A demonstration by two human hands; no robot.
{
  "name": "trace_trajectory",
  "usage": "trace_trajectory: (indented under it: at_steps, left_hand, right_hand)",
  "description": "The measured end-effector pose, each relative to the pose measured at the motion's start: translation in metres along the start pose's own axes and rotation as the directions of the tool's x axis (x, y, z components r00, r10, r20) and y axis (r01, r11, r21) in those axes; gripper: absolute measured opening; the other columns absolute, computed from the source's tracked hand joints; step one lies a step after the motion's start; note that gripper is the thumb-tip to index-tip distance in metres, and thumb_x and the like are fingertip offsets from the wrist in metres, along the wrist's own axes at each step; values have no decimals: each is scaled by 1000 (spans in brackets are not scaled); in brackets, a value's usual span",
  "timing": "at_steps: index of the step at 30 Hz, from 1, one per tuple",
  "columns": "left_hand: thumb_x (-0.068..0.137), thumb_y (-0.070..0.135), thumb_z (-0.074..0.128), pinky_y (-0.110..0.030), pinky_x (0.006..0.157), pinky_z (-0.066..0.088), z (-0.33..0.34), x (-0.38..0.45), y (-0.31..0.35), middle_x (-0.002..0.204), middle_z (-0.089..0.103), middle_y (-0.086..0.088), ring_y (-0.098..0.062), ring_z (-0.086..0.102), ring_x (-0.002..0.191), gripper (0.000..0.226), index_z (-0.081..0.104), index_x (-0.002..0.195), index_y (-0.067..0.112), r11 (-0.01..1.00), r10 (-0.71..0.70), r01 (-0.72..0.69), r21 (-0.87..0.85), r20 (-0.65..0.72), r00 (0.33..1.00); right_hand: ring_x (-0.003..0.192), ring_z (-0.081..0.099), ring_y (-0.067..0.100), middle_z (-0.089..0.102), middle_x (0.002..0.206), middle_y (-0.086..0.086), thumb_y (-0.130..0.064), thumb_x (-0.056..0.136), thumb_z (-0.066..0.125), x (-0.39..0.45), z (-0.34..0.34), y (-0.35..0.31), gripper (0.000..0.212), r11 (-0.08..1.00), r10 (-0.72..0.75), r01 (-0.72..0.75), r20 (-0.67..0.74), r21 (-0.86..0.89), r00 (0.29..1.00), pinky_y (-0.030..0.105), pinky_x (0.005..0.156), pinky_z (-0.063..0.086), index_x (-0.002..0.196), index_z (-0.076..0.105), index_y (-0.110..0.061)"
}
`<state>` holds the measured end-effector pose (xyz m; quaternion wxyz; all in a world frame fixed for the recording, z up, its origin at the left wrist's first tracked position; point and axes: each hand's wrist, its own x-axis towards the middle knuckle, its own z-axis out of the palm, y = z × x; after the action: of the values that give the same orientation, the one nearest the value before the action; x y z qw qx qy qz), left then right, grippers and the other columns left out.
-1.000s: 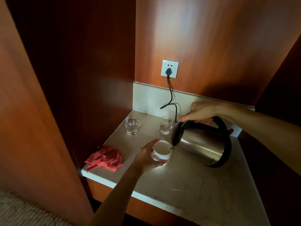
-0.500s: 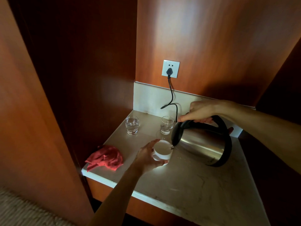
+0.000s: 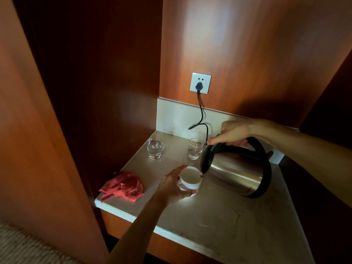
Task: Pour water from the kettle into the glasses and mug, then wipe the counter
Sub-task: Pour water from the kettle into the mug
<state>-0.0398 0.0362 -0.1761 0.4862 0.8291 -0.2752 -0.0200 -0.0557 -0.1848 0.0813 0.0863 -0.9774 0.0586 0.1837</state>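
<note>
My right hand [image 3: 233,133] grips the black handle of the steel kettle [image 3: 236,171], which is tilted left with its spout over the white mug [image 3: 190,178]. My left hand [image 3: 172,186] wraps around the mug's left side and holds it on the pale counter [image 3: 228,225]. Two clear glasses stand behind: the left glass [image 3: 154,148] holds water, and the right glass [image 3: 195,148] shows a little water at its bottom. A crumpled red cloth [image 3: 123,186] lies at the counter's front left corner.
A black cord [image 3: 201,115] runs from a plug in the white wall socket [image 3: 200,83] down to the counter behind the kettle. Wooden panels close in the niche on the left, back and right. Carpet [image 3: 22,244] shows at lower left.
Almost nothing has moved. The kettle stays tilted over the mug and both hands keep their hold.
</note>
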Motion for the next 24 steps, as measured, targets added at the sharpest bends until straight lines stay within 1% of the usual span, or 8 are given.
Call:
trace_trajectory:
  at_steps: [6,9,14,17,18,21,22,24]
  left_hand:
    - [51,59,88,-29,88,59,1,1,-2,114,68,18,-1,66,100,101,38,139,52,1000,5,-5,24,-2,1000]
    - [50,61,87,-32,88,59,1,1,-3,114,68,16,-3,66,100,102,38,139,53,1000,2,-2,24,-6,1000]
    - [51,60,88,-28,87,59,1,1,-3,113,68,18,1,66,99,102,39,139,52,1000,7,-6,15,-10,1000]
    - [51,59,89,-28,87,59,1,1,-2,113,68,16,-1,66,99,103,39,140,49,1000,4,-4,15,-10,1000]
    - [51,58,89,-26,87,59,0,1,-1,113,69,16,0,67,99,102,40,140,48,1000,5,-5,10,-9,1000]
    - [52,55,90,-13,85,55,0,0,1,113,68,18,9,65,97,100,41,139,48,1000,17,-16,5,-9,1000]
    - [52,54,90,-12,85,55,0,0,1,114,68,17,9,65,97,100,42,139,47,1000,22,-22,6,-12,1000]
    - [53,55,90,-17,87,56,-1,0,1,116,68,15,4,66,98,101,42,141,45,1000,27,-26,16,-15,1000]
  right_hand:
    - [36,37,19,43,44,0,-72,80,65,-2,-2,-6,63,1000,-10,10,13,-16,1000,24,44,37,56,49,-17]
    - [36,36,19,43,44,0,-72,80,66,-2,-3,-8,62,1000,-6,6,14,-23,1000,23,44,36,57,49,-17]
    - [36,35,19,42,43,0,-70,80,66,-2,-3,-10,61,1000,5,-4,26,-19,1000,24,46,35,56,48,-17]
    - [37,35,19,42,44,1,-70,79,65,-3,-3,-11,60,1000,1,0,29,-26,1000,23,44,36,57,48,-16]
    - [38,36,19,43,44,1,-70,79,65,-3,-3,-11,60,1000,-3,4,30,-23,1000,24,44,36,57,48,-16]
    - [37,36,19,43,44,0,-72,79,65,-5,-3,-9,62,1000,-4,5,27,-11,1000,26,49,38,56,48,-17]
    - [36,37,19,43,43,0,-72,79,65,-5,-2,-9,62,1000,-1,1,26,-8,1000,27,50,38,56,49,-17]
    - [35,38,19,43,42,-1,-73,80,64,-6,-2,-9,63,1000,2,-1,27,-14,1000,27,50,39,56,49,-17]
